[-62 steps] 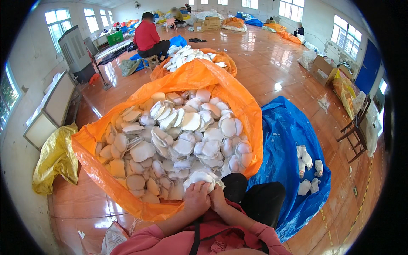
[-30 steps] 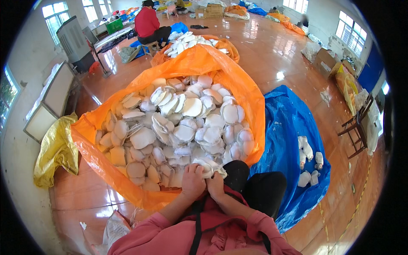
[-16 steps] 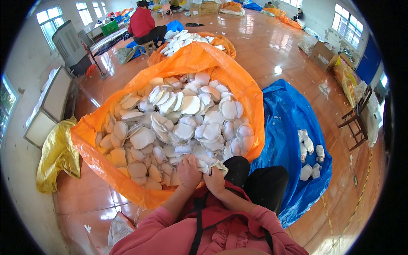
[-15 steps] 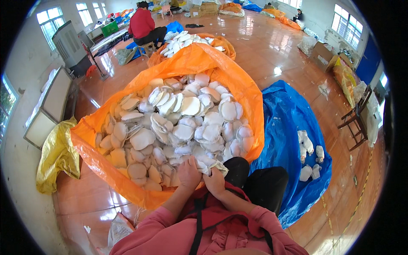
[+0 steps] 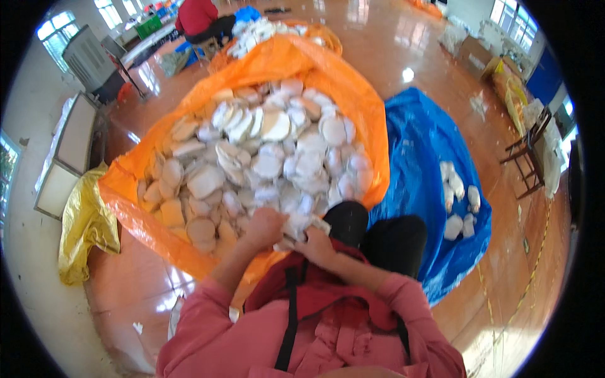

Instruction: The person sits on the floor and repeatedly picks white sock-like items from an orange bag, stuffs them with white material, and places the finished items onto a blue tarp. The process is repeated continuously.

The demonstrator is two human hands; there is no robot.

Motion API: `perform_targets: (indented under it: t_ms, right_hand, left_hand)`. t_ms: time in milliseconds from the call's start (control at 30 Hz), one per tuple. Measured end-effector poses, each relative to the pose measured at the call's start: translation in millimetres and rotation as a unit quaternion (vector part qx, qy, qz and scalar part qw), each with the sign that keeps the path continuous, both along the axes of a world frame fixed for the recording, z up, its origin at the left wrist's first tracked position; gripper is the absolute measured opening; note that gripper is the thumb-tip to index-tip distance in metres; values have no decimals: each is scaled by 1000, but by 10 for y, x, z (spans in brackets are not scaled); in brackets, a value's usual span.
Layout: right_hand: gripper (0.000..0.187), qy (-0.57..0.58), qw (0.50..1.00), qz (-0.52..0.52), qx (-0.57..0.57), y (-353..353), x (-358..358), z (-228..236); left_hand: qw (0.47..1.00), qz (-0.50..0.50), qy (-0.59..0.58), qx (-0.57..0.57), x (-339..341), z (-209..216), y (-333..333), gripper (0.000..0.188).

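A big open orange sack [image 5: 353, 94] lies in front of me, heaped with several white and cream padded pieces [image 5: 265, 157]. My left hand [image 5: 265, 225] and my right hand [image 5: 317, 242] meet at the near edge of the heap, both closed on a white padded piece [image 5: 299, 225] held between them above my lap. My pink sleeves and a red apron fill the bottom of the view.
A blue sheet [image 5: 428, 164] to my right holds a few white pieces [image 5: 459, 201]. A yellow bag [image 5: 85, 227] lies at my left. A dark wooden chair [image 5: 526, 154] stands at the right. Far off, a person in red [image 5: 200, 16] sits by another orange sack.
My hands have stayed together at the heap's near edge, working on the white piece. The view has tilted down and nearer to the sack.
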State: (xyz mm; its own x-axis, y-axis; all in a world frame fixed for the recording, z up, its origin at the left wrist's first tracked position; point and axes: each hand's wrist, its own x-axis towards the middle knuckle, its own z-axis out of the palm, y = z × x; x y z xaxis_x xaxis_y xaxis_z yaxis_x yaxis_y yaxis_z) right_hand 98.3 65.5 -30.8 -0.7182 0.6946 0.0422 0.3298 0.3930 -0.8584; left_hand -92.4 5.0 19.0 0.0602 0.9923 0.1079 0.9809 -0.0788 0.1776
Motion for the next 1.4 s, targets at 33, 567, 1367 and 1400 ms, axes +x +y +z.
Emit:
perform_targets:
  t_ms: [33,567,1367,1400]
  right_hand:
    - [43,-86,996,15,-17,31,31,-10]
    - [29,43,978,-150,-136,225,-175,-339]
    - [23,51,962,-176,-203,192,-218,-169]
    - [23,55,960,-178,-208,195,-231,-198]
  left_hand:
    - [1000,-14,-16,3,16,15,14,31]
    - [964,76,-161,197,1128,66,-297,47]
    - [273,38,-950,148,591,878,-155,41]
    - [270,40,-951,148,576,883,-152,41]
